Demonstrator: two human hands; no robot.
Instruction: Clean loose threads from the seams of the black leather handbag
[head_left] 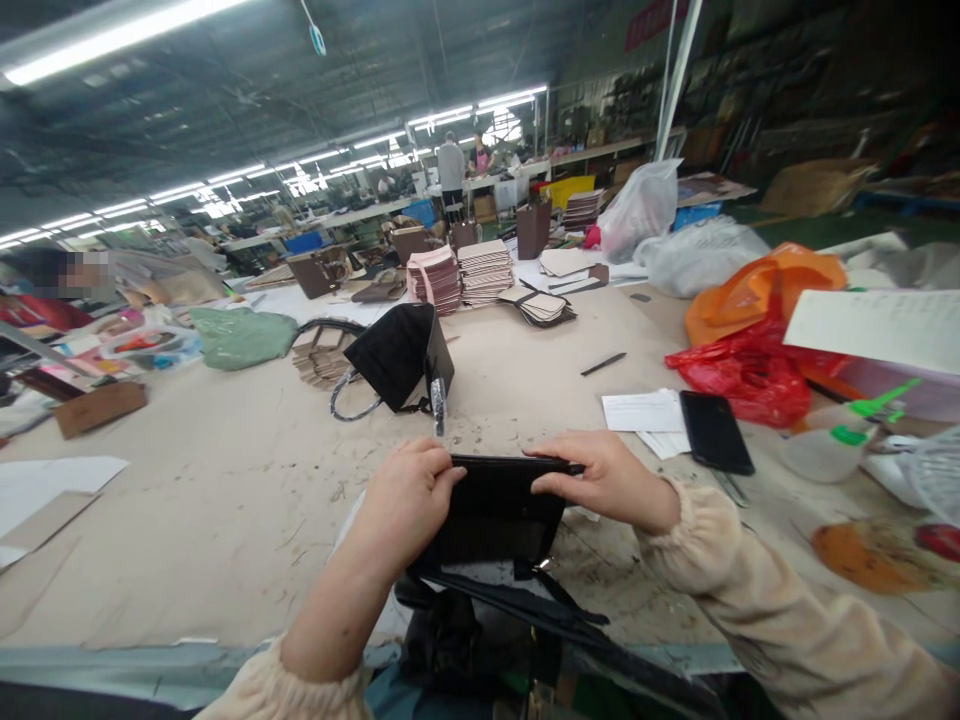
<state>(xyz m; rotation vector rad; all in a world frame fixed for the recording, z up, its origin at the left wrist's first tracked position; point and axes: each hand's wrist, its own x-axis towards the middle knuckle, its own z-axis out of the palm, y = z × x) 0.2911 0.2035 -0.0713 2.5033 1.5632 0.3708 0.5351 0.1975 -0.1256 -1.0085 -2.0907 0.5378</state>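
Observation:
A black bag (499,515) stands at the table's near edge, its dark inside facing me and its straps and metal fittings hanging down toward my lap. My left hand (420,485) grips the top edge at its left end, thumb inside. At the right end of that same edge, my right hand (592,475) pinches the rim between thumb and fingers. Just beyond, a second black handbag (401,355) lies tipped on the table, with a plastic-wrapped handle (438,405). What lies under the bag in my hands is mostly hidden.
Right of my hands lie white papers (643,412), a black phone (716,432), a green-tipped squeeze bottle (832,450) and red and orange plastic bags (750,370). A dark pen-like stick (603,364) lies farther back. Stacked cut pieces (486,272) and a green bag (241,337) stand beyond.

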